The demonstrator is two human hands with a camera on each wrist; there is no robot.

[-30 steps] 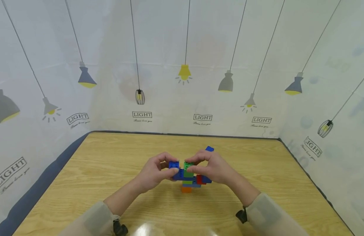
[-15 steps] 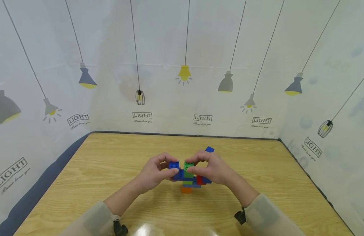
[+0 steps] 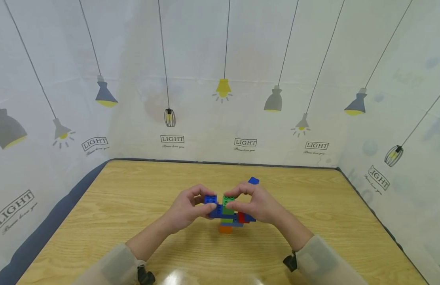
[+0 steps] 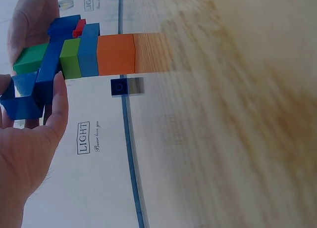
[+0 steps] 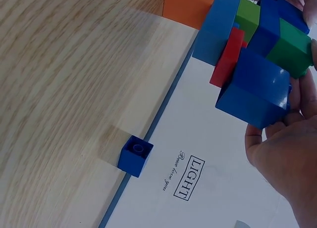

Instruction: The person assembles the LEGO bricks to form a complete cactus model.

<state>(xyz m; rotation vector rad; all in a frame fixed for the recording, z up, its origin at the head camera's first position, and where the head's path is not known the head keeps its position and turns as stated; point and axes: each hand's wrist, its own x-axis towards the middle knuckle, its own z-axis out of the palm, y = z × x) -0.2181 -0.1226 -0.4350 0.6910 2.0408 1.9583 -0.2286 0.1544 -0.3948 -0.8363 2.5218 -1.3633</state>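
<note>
A stack of toy building bricks stands on the table, its orange brick [image 3: 225, 229] at the bottom. Above that come a light blue brick [image 4: 89, 50], a light green one [image 4: 70, 58] and a long dark blue one [image 3: 215, 214]. My left hand [image 3: 184, 209] pinches a blue brick [image 3: 210, 199] on the long brick's left end. With thumb and forefinger, my right hand [image 3: 262, 202] pinches a green brick [image 3: 228, 204] on top. A red brick [image 5: 230, 57] and a large blue brick [image 5: 260, 87] jut out at the right, under the right hand.
Behind the right hand a loose blue brick [image 5: 135, 156] lies on the wooden table [image 3: 152, 178], its hollow underside showing in the right wrist view. A pale curtain [image 3: 198, 118] printed with lamps encloses the table's far and side edges.
</note>
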